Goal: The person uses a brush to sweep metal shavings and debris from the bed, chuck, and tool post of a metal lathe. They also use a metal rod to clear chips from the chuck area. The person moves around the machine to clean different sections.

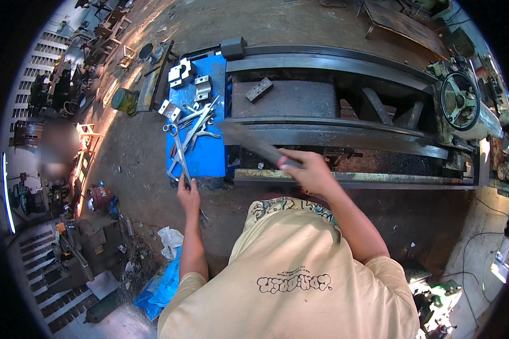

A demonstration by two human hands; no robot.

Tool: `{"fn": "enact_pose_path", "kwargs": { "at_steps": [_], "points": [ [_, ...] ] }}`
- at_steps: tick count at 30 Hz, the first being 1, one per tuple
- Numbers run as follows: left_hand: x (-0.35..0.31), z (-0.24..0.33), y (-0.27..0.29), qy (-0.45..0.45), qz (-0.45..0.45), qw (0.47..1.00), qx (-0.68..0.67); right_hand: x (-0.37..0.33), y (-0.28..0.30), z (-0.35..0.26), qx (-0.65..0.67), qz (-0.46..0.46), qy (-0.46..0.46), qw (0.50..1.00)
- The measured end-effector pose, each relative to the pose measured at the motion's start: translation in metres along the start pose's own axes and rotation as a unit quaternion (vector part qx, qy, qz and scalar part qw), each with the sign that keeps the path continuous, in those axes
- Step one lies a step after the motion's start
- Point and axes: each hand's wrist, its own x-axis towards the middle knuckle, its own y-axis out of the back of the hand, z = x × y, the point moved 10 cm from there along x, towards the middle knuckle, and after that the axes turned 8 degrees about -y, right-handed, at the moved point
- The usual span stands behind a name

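My left hand (189, 195) is closed around the lower end of a long ring wrench (179, 148), whose ring end points away from me over a blue board (209, 164). My right hand (311, 170) grips a long, dark, flat tool (251, 142), reddish by the fingers. Motion smears this tool, so its kind is unclear; its far end reaches to the board's right edge. On the board lie several other wrenches (197, 125) in a loose pile and locking pliers (208, 134). Machined metal blocks (203, 88) sit behind them.
A lathe bed (333, 125) with long rails extends right to a handwheel (460, 101). A dark metal block (259, 90) rests on the bed. To the left stand a green bucket (124, 101) and a bench (154, 77). Blue plastic sheeting (163, 285) lies near my left arm.
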Motion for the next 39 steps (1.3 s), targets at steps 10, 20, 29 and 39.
{"fn": "enact_pose_path", "kwargs": {
  "at_steps": [10, 20, 29, 39],
  "points": [
    [-0.005, -0.034, 0.016, 0.087, -0.042, 0.995, 0.029, -0.062, 0.187, 0.068, -0.142, 0.088, -0.244, 0.955],
    [0.034, -0.011, -0.009, -0.019, -0.051, 0.998, 0.041, -0.158, 0.281, -0.002, -0.262, 0.341, -0.164, 0.888],
    [0.074, 0.055, -0.088, -0.095, -0.182, 0.979, 0.001, 0.003, 0.223, 0.091, -0.264, 0.211, -0.188, 0.922],
    [0.074, 0.09, -0.096, -0.155, -0.097, 0.983, -0.022, -0.273, 0.354, 0.154, -0.16, 0.651, -0.303, 0.678]
  ]
}}
